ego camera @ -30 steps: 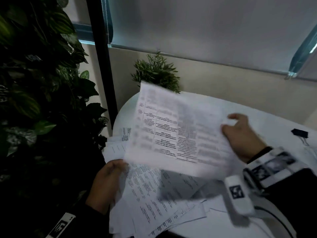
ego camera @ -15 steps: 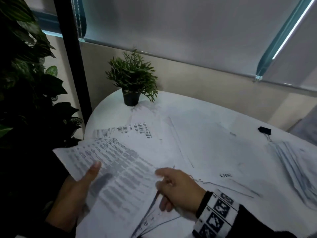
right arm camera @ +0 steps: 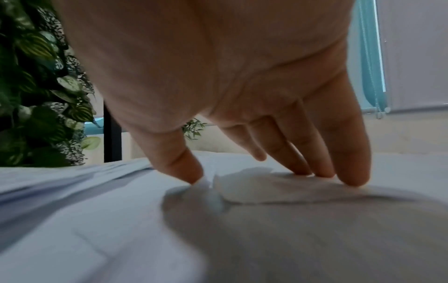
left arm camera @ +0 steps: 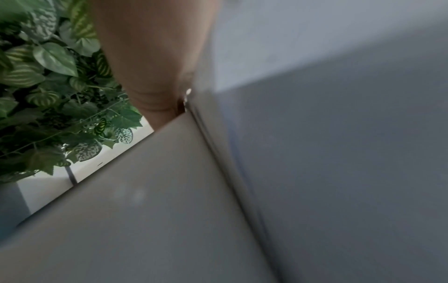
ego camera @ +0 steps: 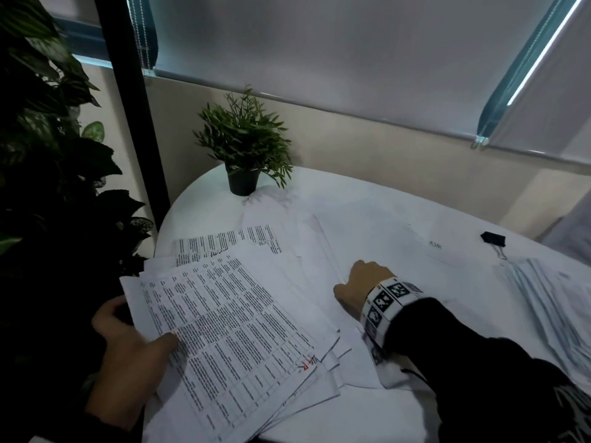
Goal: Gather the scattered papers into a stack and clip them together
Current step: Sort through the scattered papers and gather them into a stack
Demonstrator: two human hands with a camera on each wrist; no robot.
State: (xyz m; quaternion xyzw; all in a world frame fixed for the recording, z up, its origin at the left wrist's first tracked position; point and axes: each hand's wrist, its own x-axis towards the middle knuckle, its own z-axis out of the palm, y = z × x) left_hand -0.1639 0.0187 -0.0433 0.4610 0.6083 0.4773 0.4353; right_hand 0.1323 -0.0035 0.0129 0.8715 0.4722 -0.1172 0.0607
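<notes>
Currently, a fanned stack of printed papers is held at the lower left of the head view by the left hand, its grip closed on the stack: the thumb lies on the top sheet and the fingers go under the left edge. The stack's far end rests on the white round surface. In the left wrist view only the hand and blurred sheet undersides are seen.

The right hand is placed at mid-frame on loose sheets lying flat on the surface. Its grip is released: in the right wrist view the hand has straight fingertips pressed on the paper, which is puckered between thumb and fingers.

More papers lie at the right edge. A black binder clip lies at the upper right of the surface, apart from both hands. A potted plant stands at the far rim.
</notes>
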